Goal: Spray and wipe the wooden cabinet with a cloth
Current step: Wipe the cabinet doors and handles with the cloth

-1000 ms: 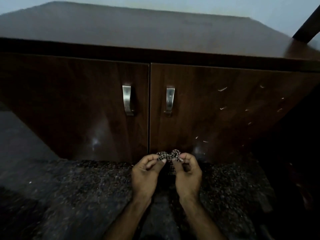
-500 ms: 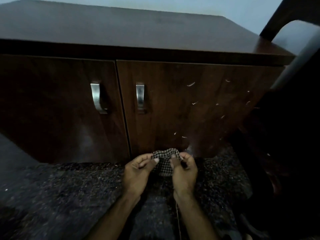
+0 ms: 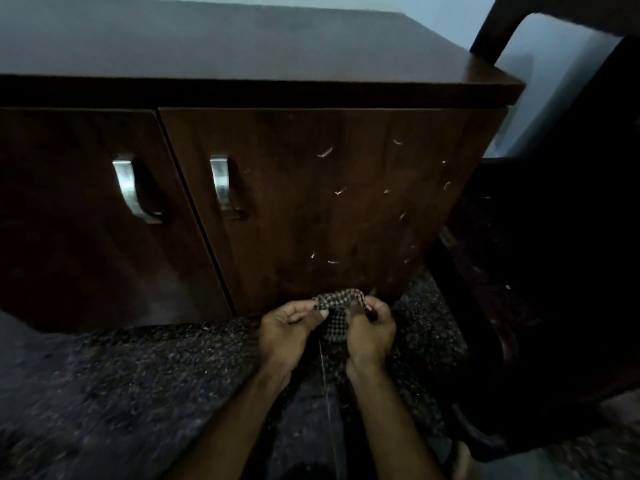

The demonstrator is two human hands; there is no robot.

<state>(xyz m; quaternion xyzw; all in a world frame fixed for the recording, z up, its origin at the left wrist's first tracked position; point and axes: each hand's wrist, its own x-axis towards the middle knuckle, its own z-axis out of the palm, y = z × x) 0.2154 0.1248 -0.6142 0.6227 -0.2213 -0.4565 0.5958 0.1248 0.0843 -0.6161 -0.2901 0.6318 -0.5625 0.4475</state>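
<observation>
Before the cabinet [image 3: 311, 202], both hands [image 3: 287, 336] [image 3: 370, 332] still pinching checked cloth [image 3: 337, 315], now spread wider, view shifted right

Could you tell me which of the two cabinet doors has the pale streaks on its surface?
The right door, above the checked cloth, carries scattered pale streaks; the left door shows none.

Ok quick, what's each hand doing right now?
Left hand: pinching the checked cloth.
Right hand: pinching the same cloth from the other side.
</observation>
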